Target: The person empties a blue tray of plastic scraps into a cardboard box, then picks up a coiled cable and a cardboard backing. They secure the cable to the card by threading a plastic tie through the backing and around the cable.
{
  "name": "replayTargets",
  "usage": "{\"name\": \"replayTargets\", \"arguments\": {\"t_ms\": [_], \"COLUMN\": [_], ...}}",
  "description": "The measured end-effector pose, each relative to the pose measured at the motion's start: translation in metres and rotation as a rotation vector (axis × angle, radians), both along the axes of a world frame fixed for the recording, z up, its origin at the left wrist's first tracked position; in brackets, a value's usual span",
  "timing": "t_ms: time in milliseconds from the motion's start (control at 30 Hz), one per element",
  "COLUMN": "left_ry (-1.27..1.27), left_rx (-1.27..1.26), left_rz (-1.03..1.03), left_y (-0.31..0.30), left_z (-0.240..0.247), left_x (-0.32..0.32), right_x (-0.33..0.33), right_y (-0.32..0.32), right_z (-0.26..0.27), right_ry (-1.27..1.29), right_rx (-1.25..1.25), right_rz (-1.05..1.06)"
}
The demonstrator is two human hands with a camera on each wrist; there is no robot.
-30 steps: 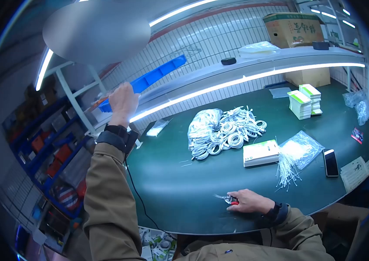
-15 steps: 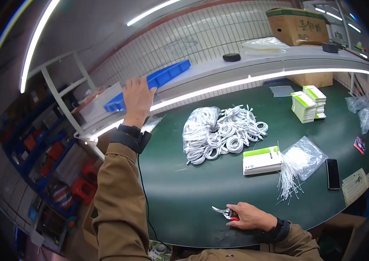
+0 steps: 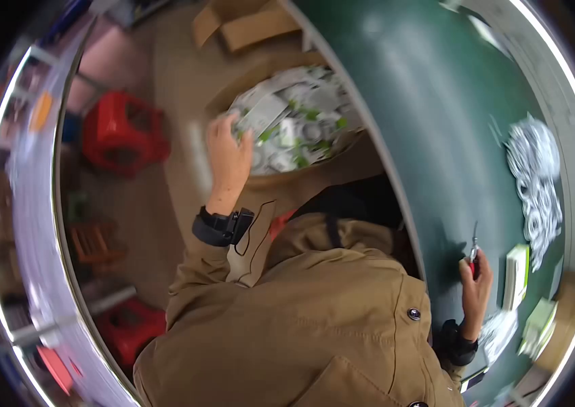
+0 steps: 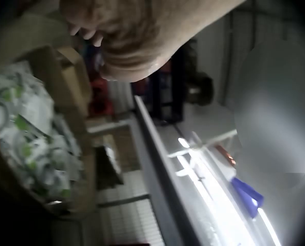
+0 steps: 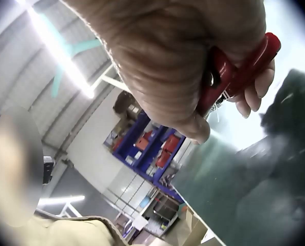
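We grip the clippers (image 5: 250, 66) in our right hand (image 3: 479, 288), fingers curled, over the counter (image 3: 396, 102). Our left hand (image 3: 230, 159), loosely open and visibly empty, is near the packets (image 3: 308, 125).

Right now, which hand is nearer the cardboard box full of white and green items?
Left. The left hand appears at the edge of the box, contact unclear; the right hand is farther off, over the green table, gripping red-handled cutters.
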State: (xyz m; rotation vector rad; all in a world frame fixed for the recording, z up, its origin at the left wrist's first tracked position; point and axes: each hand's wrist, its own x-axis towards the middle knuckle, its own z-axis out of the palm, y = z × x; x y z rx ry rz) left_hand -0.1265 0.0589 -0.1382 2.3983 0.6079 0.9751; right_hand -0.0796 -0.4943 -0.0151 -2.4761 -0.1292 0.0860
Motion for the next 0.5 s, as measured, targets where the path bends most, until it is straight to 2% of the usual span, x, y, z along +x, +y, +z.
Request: {"name": "replayTargets", "arguments": {"t_ms": [67, 133, 200, 267, 300, 367, 467, 500], "left_ry": [0.181, 0.181, 0.035, -0.084, -0.095, -0.212, -0.372, -0.418], "left_rx": [-0.146, -0.718, -1.352, -1.724, -1.701, -1.693, -1.766, -1.691], "left_rz": [0.273, 0.369, 0.328, 0.308, 0.339, 0.314, -0.084, -0.053], "left_y": [0.032, 0.047, 0.047, 0.048, 0.053, 0.052, 0.052, 0.045], "left_z": [-0.119, -0.204, -0.259, -0.304, -0.336, -0.341, -0.331, -0.33], "left_x": [-0.082, -0.14, -0.159, -0.169, -0.155, -0.114, -0.059, -0.049], "right_x": [0.015, 0.03, 0.05, 0.063, 0.063, 0.067, 0.069, 0.071], "right_y": [0.039, 0.084, 0.116, 0.139, 0.149, 0.169, 0.174, 0.172], "right_z": [0.007, 0.007, 0.004, -0.011, -0.014, -0.016, -0.015, -0.015], "right_ry": [0.006, -0.027, -0.099, -0.228, -0.24, -0.264, -0.225, -0.212], "right_rx": [-0.035, -0.086, -0.163, -0.247, -0.238, -0.223, -0.27, -0.274], "right_rz": [0.085, 0.159, 0.21, 0.28, 0.269, 0.259, 0.241, 0.232]}}
